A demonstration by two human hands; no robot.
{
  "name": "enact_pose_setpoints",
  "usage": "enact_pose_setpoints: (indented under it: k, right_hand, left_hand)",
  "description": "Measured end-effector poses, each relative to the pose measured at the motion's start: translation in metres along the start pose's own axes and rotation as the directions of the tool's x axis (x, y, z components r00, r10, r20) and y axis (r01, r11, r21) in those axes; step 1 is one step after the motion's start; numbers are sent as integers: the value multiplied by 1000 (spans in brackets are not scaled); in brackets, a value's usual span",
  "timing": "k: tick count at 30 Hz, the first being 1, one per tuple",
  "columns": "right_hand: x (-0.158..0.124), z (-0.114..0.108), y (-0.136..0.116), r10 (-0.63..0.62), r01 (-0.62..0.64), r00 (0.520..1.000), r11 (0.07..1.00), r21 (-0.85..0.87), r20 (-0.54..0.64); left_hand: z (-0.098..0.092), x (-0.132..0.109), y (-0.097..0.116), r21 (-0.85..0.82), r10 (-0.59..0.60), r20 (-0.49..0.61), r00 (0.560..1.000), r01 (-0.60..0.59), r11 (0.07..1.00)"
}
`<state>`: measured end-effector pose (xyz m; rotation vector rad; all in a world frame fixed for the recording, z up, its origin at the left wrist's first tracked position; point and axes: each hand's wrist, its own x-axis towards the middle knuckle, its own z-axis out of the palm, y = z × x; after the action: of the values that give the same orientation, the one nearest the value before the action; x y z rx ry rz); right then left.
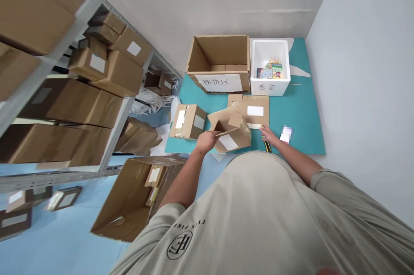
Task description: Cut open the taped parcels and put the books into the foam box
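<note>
Open carton (241, 139) near the front edge of the green table (300, 111), flaps raised, labelled side toward the body. Apparently mid-handling of this carton; seems to call for a steady hold on the flap and care around the yellow-and-black tool (267, 145), probably a cutter. Left hand (206, 142) at the carton's left side, pinching a flap edge, forearm angled forward and inward. Right hand (270, 134) over the tool, fingers slightly curled, forearm slanting in from the right; unclear whether gripping or merely touching. Just beyond, flattened cardboard (263, 104); leftward, taped carton (186, 125); farther back, large box (221, 85) beside white foam box (270, 88).
</note>
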<state>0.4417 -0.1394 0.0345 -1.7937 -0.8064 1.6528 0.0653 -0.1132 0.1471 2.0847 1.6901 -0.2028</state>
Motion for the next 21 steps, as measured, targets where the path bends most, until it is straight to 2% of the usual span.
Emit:
enact_pose_setpoints:
  k: [3, 8, 11, 15, 17, 21]
  right_hand:
    - [-1, -6, 13, 14, -14, 1000, 1000, 6, 13]
    - [5, -9, 17, 1, -8, 992, 998, 59, 127]
    - [16, -9, 4, -2, -17, 989, 992, 128, 149]
    - [33, -10, -25, -83, 56, 990, 974, 221, 116]
    - [36, -8, -36, -110, 63, 981, 961, 271, 161]
    - [28, 6, -45, -65, -61, 951, 919, 389, 303]
  left_hand:
    - [-2, 1, -1, -127, -69, -64, 996, 61, 990]
    - [-13, 4, 4, -392, -105, -96, 990, 60, 918]
    - [-28, 7, 11, -492, -111, -77, 991, 59, 869]
    - [-55, 12, 18, -559, -33, -17, 999, 18, 829]
    - [-69, 16, 20, -583, 22, 17, 1000, -8, 812]
    - [-88, 37, 16, -580, 59, 106, 993, 14, 814]
